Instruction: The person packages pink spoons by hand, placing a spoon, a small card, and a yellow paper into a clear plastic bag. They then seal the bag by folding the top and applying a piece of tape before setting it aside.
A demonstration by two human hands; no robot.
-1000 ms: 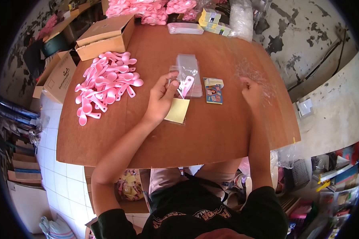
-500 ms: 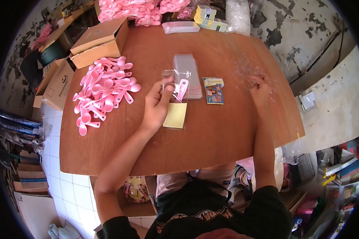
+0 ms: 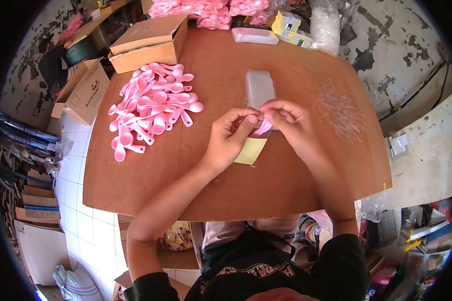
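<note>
My left hand [image 3: 228, 136] pinches a clear plastic bag near its top between thumb and fingers. Inside the bag are a pink spoon [image 3: 262, 129], partly covered by my fingers, and a yellow card [image 3: 251, 151] at the lower end. My right hand [image 3: 290, 123] has its thumb and fingertips closed at the bag's top edge, close to the left fingertips. Just beyond both hands lies a stack of clear plastic bags [image 3: 260, 86]. To the left is a loose heap of pink spoons [image 3: 153, 105].
Thin clear plastic strips [image 3: 340, 110] lie tangled at the right. A cardboard box [image 3: 148, 42] stands at the back left. Along the far edge are bagged pink spoons [image 3: 196, 11], stacks of small cards [image 3: 291, 30] and a clear plastic roll [image 3: 325, 30].
My right hand has come from the strips at the right to the bag's top. The bag stays in my left hand. The blue printed cards are now hidden behind my right hand. The view has shifted.
</note>
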